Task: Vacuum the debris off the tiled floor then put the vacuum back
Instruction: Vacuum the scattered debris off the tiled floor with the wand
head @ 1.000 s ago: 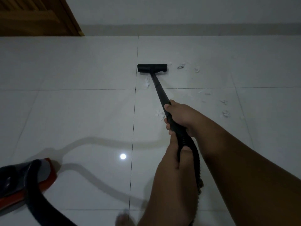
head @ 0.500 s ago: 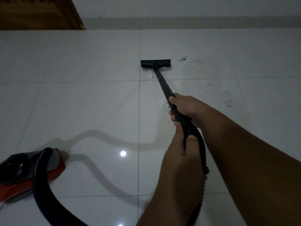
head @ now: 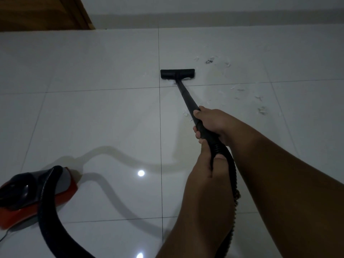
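Left hand [head: 203, 175] and right hand [head: 216, 123] bare; both forearms bare too.

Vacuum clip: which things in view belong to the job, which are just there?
Job: floor nozzle, wand, hose, red vacuum body, debris, tiled floor, right hand gripping wand, left hand gripping hose.
Just there: wooden door, wall.

Home interior: glossy tiled floor [head: 93, 112], wooden door [head: 42, 13], canister vacuum [head: 28, 194].

Single head view, angled forward-down over tiled floor [head: 93, 118].
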